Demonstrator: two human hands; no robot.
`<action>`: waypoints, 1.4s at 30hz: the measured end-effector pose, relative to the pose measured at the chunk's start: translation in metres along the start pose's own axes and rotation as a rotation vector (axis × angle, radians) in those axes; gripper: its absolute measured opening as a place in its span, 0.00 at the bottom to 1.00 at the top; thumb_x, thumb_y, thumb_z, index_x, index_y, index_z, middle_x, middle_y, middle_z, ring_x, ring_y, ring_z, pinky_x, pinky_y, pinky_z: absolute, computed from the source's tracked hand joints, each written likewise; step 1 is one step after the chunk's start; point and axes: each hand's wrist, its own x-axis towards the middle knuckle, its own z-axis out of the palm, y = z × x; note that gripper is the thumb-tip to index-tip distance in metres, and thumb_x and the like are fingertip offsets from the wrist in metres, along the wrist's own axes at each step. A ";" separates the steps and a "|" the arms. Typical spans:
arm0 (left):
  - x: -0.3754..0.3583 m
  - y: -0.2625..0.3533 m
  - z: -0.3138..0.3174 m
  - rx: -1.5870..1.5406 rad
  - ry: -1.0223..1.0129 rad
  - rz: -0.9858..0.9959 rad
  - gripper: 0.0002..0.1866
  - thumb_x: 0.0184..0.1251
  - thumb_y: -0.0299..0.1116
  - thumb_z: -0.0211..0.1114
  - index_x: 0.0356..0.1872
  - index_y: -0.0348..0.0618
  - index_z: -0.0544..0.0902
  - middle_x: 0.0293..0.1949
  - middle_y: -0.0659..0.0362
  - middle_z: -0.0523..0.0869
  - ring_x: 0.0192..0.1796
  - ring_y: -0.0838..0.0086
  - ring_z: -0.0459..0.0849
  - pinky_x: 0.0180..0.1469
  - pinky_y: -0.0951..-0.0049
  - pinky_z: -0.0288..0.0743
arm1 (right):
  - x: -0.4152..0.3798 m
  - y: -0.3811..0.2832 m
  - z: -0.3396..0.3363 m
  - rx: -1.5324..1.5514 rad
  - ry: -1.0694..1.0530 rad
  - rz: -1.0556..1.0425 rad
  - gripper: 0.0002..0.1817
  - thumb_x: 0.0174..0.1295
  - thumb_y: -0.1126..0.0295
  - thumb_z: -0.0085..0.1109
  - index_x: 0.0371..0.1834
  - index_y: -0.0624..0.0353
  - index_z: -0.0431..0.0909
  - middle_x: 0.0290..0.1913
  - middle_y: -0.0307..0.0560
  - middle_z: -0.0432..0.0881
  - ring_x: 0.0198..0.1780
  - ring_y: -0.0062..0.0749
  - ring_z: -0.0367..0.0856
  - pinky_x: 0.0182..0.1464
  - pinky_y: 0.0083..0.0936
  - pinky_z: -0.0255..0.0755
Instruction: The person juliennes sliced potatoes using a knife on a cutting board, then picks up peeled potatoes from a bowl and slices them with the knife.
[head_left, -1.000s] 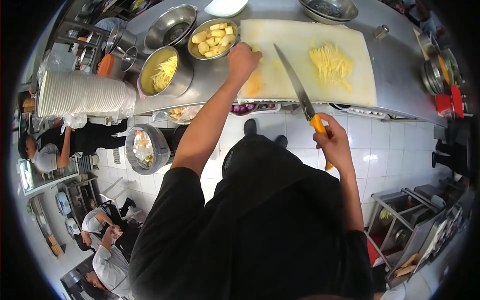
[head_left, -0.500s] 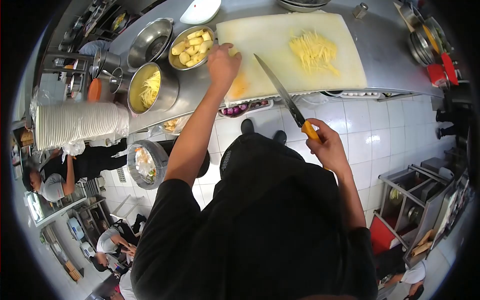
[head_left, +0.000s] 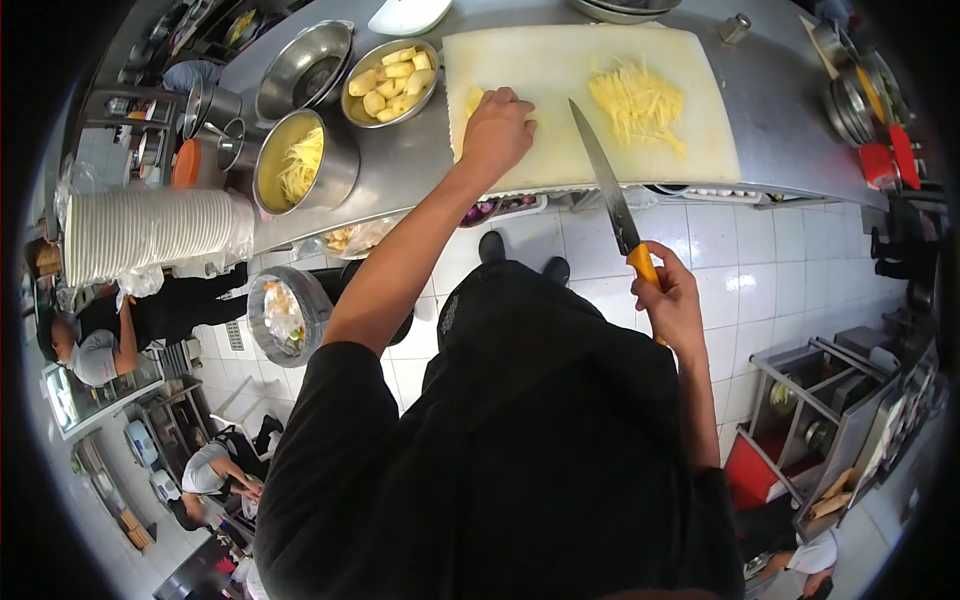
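left hand (head_left: 496, 130) curls closed over a potato (head_left: 472, 101) on the board (head_left: 560, 75), near its left edge. right hand (head_left: 672, 300) wraps shut around the knife (head_left: 606, 190) handle, blade over the board. peeled potato likely firm, wet, slippery; pin it from above, fingertips tucked.

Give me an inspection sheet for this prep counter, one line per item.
Surface: steel counter with a white cutting board on it.
Job's things: left hand presses a yellow piece on the board; right hand grips a knife, blade over the board's near edge; pile of strips on the board's right.
Clutter: bowl of chunks, pot of strips, empty bowl, plate stack.
Hands: both bare.
Cables: nothing seen.
Surroundings: white tiled floor; other people at lower left.
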 end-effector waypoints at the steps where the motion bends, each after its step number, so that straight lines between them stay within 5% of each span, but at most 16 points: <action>1: -0.003 0.002 -0.009 0.015 0.030 -0.005 0.11 0.56 0.31 0.70 0.40 0.40 0.89 0.44 0.50 0.85 0.52 0.56 0.81 0.55 0.60 0.78 | 0.001 0.001 0.000 -0.002 -0.001 -0.001 0.26 0.59 0.81 0.56 0.64 0.60 0.73 0.29 0.40 0.78 0.27 0.20 0.76 0.33 0.20 0.73; 8: -0.003 -0.044 -0.018 0.126 0.130 -0.107 0.11 0.52 0.32 0.72 0.36 0.38 0.89 0.40 0.48 0.86 0.46 0.55 0.84 0.51 0.59 0.79 | 0.003 -0.002 0.003 -0.065 0.009 -0.013 0.25 0.58 0.80 0.56 0.62 0.58 0.74 0.26 0.41 0.77 0.27 0.22 0.75 0.33 0.23 0.71; 15: 0.001 -0.059 -0.029 -0.208 0.165 -0.421 0.12 0.53 0.32 0.71 0.36 0.34 0.89 0.29 0.48 0.90 0.30 0.63 0.89 0.39 0.66 0.83 | 0.008 -0.002 0.004 -0.126 0.033 -0.027 0.24 0.58 0.78 0.56 0.61 0.57 0.73 0.25 0.45 0.78 0.26 0.26 0.76 0.34 0.25 0.71; 18: -0.008 -0.046 -0.033 -0.437 0.093 -0.606 0.13 0.55 0.31 0.73 0.37 0.32 0.89 0.28 0.50 0.90 0.27 0.71 0.89 0.35 0.72 0.82 | 0.002 -0.016 0.009 -0.226 0.066 -0.071 0.25 0.58 0.78 0.57 0.61 0.54 0.74 0.26 0.51 0.80 0.27 0.32 0.79 0.35 0.27 0.72; 25: -0.020 -0.005 -0.020 -0.626 0.092 -0.672 0.14 0.58 0.29 0.75 0.39 0.25 0.87 0.32 0.52 0.90 0.30 0.75 0.88 0.35 0.77 0.83 | 0.019 -0.040 0.035 -0.379 -0.077 -0.179 0.26 0.58 0.72 0.59 0.62 0.53 0.69 0.34 0.67 0.83 0.41 0.68 0.80 0.46 0.50 0.73; 37: -0.012 -0.012 -0.015 -0.721 0.100 -0.658 0.12 0.60 0.29 0.73 0.36 0.27 0.88 0.29 0.54 0.90 0.28 0.75 0.87 0.34 0.79 0.81 | 0.032 -0.048 0.061 -0.492 -0.169 -0.258 0.27 0.60 0.73 0.51 0.65 0.62 0.61 0.41 0.75 0.81 0.47 0.72 0.79 0.51 0.57 0.70; 42: -0.009 -0.012 -0.015 -0.773 0.109 -0.679 0.09 0.62 0.25 0.71 0.35 0.25 0.87 0.31 0.53 0.89 0.30 0.75 0.86 0.36 0.77 0.83 | 0.032 -0.059 0.061 -0.506 -0.205 -0.098 0.24 0.64 0.71 0.49 0.64 0.63 0.61 0.38 0.76 0.81 0.45 0.73 0.79 0.51 0.58 0.69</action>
